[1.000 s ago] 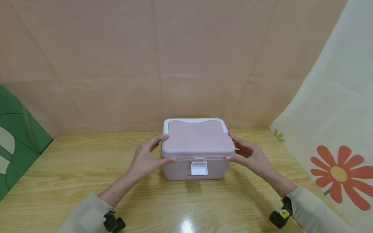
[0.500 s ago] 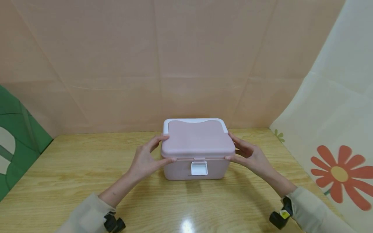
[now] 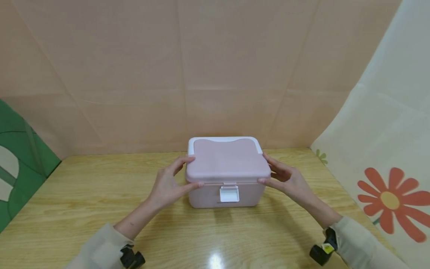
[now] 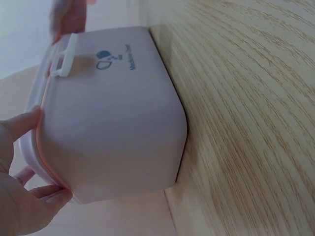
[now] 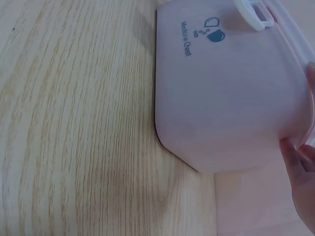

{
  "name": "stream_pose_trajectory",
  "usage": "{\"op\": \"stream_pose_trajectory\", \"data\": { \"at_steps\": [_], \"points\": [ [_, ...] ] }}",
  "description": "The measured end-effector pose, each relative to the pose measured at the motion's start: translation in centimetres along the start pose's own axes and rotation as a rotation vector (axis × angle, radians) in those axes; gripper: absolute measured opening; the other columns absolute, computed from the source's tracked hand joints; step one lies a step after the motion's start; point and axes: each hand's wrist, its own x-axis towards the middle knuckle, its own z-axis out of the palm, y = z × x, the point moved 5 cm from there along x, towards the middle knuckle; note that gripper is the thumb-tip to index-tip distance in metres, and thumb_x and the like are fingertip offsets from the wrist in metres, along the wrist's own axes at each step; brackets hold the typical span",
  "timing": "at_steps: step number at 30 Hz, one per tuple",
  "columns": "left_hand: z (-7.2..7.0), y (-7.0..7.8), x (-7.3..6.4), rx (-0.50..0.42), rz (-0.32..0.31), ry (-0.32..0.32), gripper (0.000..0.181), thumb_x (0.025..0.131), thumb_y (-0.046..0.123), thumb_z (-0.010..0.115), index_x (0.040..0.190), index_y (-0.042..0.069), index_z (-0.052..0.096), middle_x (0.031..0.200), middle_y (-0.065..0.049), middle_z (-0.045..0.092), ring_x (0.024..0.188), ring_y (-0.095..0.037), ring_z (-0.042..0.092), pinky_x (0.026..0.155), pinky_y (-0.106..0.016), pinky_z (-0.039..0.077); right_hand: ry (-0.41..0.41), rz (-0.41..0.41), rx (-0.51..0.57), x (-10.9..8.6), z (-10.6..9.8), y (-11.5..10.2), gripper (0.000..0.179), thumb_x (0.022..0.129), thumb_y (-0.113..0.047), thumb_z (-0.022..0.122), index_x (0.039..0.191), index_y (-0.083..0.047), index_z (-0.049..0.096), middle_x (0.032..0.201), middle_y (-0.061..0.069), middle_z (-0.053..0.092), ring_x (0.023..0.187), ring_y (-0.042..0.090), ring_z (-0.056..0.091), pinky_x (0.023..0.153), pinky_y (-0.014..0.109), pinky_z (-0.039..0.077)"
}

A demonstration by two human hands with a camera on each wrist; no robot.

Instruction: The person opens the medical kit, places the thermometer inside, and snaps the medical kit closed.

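A pale pink medicine chest [image 3: 228,160] with a white carry handle [image 3: 224,139] folded on its lid stands on the table. The lid sits down on the body, and a white latch [image 3: 229,194] juts out from the front. My left hand [image 3: 166,185] holds the lid's left end, thumb at the front seam and fingers along the side. At the opposite end my right hand [image 3: 287,178] grips the lid the same way. In the right wrist view, "Medicine Chest" lettering and a capsule print [image 5: 215,35] show on the front face. The chest's inside is hidden.
The wood-grain table [image 3: 107,186] runs back to a beige cloth wall [image 3: 134,74]. To the right hangs a white sheet with a red flower [image 3: 390,201]; to the left, a green printed sheet [image 3: 27,149].
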Motion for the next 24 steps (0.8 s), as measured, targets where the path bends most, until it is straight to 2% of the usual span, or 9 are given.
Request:
{"op": "stream_pose_trajectory", "data": {
  "at_steps": [5, 9, 15, 21, 24],
  "points": [
    [0.0, 0.0, 0.0, 0.011, -0.005, 0.001, 0.066, 0.067, 0.023, 0.088, 0.126, 0.014, 0.059, 0.136, -0.008, 0.057, 0.130, -0.027, 0.048, 0.107, -0.046, 0.040, 0.014, 0.026, 0.013, 0.0, 0.1, -0.3, 0.069, 0.086, -0.019, 0.072, 0.146, -0.022, 0.040, 0.151, 0.008, 0.038, 0.124, 0.011, 0.051, 0.089, 0.016, 0.049],
    [0.1, 0.0, 0.0, 0.018, -0.009, 0.003, 0.066, 0.067, 0.023, 0.088, 0.126, 0.015, 0.059, 0.136, -0.008, 0.056, 0.131, -0.027, 0.048, 0.107, -0.047, 0.040, 0.051, 0.035, 0.036, -0.1, 0.4, -0.6, 0.063, 0.088, -0.020, 0.070, 0.145, -0.022, 0.043, 0.150, 0.009, 0.040, 0.119, 0.003, 0.053, 0.088, 0.016, 0.050],
    [0.1, 0.0, -0.1, 0.031, -0.011, 0.005, 0.067, 0.067, 0.023, 0.088, 0.126, 0.015, 0.059, 0.136, -0.008, 0.057, 0.131, -0.027, 0.048, 0.107, -0.048, 0.039, 0.136, 0.101, -0.018, -0.1, 0.5, -1.2, 0.055, 0.089, -0.032, 0.068, 0.141, -0.025, 0.049, 0.146, 0.005, 0.045, 0.113, -0.006, 0.054, 0.085, 0.012, 0.049],
    [0.1, 0.2, 0.0, 0.034, -0.003, -0.010, 0.067, 0.068, 0.023, 0.088, 0.127, 0.014, 0.058, 0.136, -0.008, 0.056, 0.131, -0.026, 0.048, 0.107, -0.045, 0.039, 0.209, 0.174, -0.035, -0.1, 0.7, -1.5, 0.053, 0.086, -0.041, 0.070, 0.135, -0.027, 0.056, 0.141, 0.001, 0.052, 0.108, -0.006, 0.056, 0.082, 0.011, 0.049],
    [0.1, 0.3, -0.1, 0.067, -0.010, -0.018, 0.068, 0.068, 0.024, 0.087, 0.128, 0.015, 0.056, 0.137, -0.008, 0.056, 0.130, -0.026, 0.048, 0.107, -0.045, 0.040, 0.240, 0.204, -0.017, 0.0, 0.8, -1.5, 0.053, 0.084, -0.042, 0.071, 0.133, -0.026, 0.059, 0.140, 0.002, 0.054, 0.106, -0.005, 0.056, 0.081, 0.011, 0.049]
  ]
}}
